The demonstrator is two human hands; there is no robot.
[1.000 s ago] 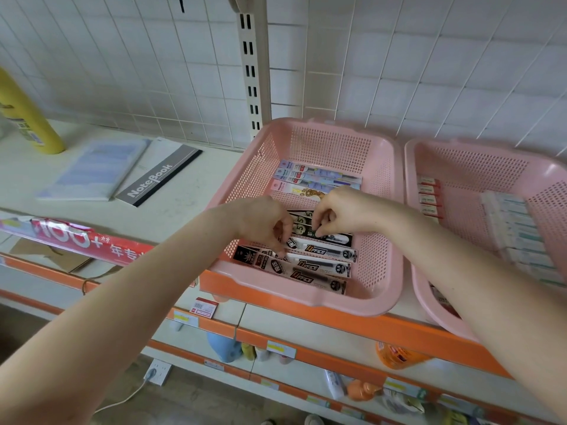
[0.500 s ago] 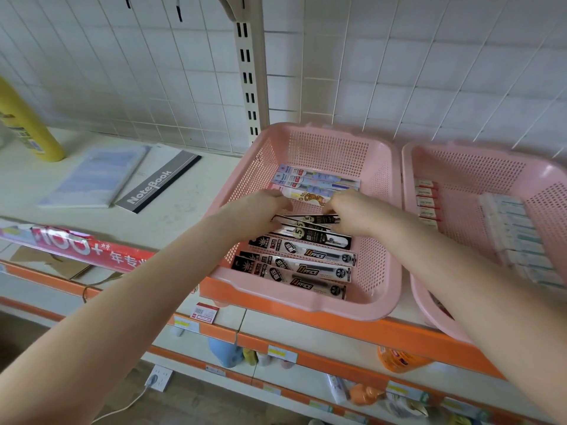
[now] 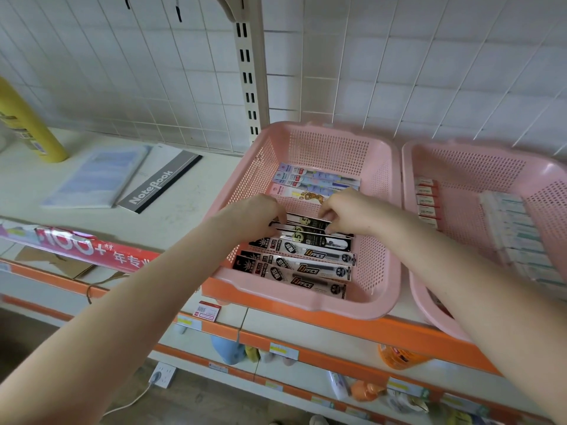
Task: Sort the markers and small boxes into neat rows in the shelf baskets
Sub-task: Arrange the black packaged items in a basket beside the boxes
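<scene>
- Both hands are down in the left basket [image 3: 306, 306], and the action is at its centre: the left hand [image 3: 253, 216] comes in from 9 o'clock, the right hand [image 3: 356, 213] from 3 o'clock.
- Each hand has its fingers curled and pinches one end of the tilted black packs [image 3: 308, 224], a pair of marker packs up on edge between the hands and not yet lying flat.
- Toward 6 o'clock the job looks good. The flat black packs [image 3: 306, 262] lie side by side in a row, roughly parallel to the near rim, with slightly staggered ends.
- Toward 12 o'clock the pale packs [image 3: 316, 179] sit in their own short row near the far wall, and bare mesh shows between them and the hands.
- So I judge this basket mostly sorted. What is left is to lay the pinched pair down beside the black row and perhaps square the ends.
- At 3 o'clock of it stands the right basket [image 3: 460, 157]. The red-edged boxes [image 3: 426, 199] are stacked in a column along its left wall, and the pale boxes [image 3: 515, 237] are lined up further right (their near end is hidden behind the right forearm, so I cannot tell how that row finishes).
- Nothing in view shows loose markers or boxes waiting on the shelf [image 3: 190, 222]. Out at 9 o'clock it carries only a notebook [image 3: 159, 185].
</scene>
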